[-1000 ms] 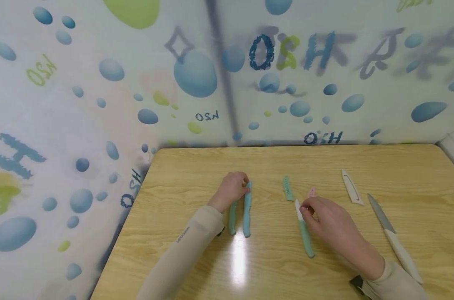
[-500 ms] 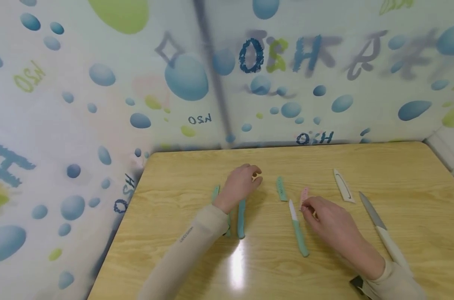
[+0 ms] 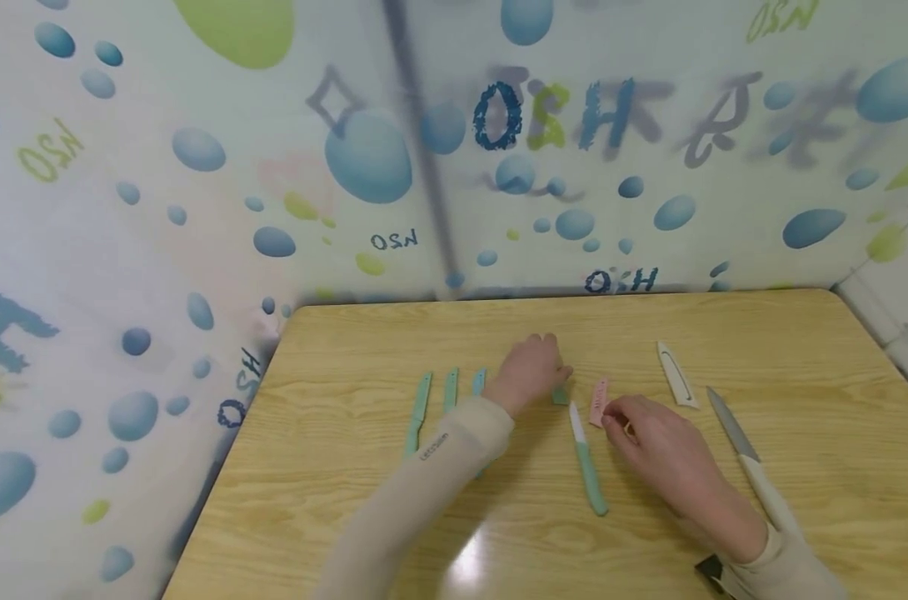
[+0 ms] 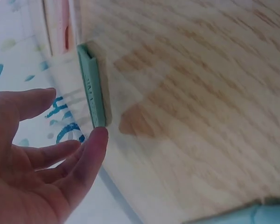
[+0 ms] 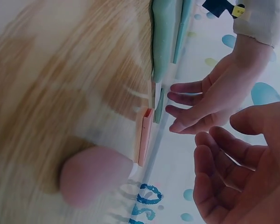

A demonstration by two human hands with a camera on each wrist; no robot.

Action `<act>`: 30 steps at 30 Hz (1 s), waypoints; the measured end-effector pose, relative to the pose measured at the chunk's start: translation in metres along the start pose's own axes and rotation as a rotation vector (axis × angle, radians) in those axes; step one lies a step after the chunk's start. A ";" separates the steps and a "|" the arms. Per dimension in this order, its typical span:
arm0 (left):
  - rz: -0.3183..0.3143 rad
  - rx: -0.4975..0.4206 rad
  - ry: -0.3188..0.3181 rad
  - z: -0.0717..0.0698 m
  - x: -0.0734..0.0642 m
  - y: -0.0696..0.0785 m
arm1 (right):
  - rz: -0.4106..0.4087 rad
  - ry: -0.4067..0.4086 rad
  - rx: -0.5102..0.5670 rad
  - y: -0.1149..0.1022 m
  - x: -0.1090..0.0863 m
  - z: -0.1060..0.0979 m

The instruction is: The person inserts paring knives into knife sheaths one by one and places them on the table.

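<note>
On the desk [image 3: 289, 500], a green cover [image 4: 92, 88] within reach

Just beside the white tip of a green-handled knife [image 3: 589, 475], the cover lies by the left hand [image 3: 525, 373], thumb and fingers apart, holding nothing. The right hand [image 3: 662, 446], loosely curled, hangs empty near a pink cover [image 3: 599, 402]. The step looks like a reach; the next move likely calls for a thumb-and-finger pinch.

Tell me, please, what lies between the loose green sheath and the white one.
The pink sheath lies there, by the right hand, in the head view.
</note>
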State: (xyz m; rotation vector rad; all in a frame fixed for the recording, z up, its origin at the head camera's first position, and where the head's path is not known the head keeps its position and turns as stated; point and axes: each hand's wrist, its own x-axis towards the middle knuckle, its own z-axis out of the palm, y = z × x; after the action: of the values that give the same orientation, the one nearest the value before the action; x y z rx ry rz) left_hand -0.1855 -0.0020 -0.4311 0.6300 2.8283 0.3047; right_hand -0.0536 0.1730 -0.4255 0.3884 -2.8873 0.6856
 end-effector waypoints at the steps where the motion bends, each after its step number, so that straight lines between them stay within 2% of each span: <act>1: -0.005 0.012 0.005 0.003 0.001 0.001 | -0.001 0.004 0.002 0.000 0.000 0.000; 6: -0.016 0.083 0.040 0.008 0.000 0.007 | -0.012 0.025 0.010 0.001 -0.001 0.001; 9: -0.032 0.091 0.042 0.010 0.001 0.007 | -0.018 0.035 0.009 0.002 -0.001 0.002; 16: -0.058 -0.004 0.015 0.008 0.002 0.006 | -0.022 0.033 0.024 0.004 -0.002 0.002; 23: -0.043 -0.016 0.001 0.008 -0.001 0.002 | -0.026 0.039 0.023 0.002 0.001 0.004; 27: -0.056 -0.101 0.011 0.003 -0.004 -0.005 | -0.017 0.013 0.021 0.000 0.001 0.004; 30: -0.044 -0.238 0.046 -0.004 -0.009 -0.012 | -0.016 -0.001 0.019 -0.001 0.002 0.005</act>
State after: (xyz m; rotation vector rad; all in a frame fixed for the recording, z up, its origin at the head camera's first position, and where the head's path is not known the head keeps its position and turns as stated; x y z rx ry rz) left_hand -0.1833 -0.0175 -0.4284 0.5149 2.7845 0.6442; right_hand -0.0555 0.1690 -0.4294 0.4137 -2.8776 0.7117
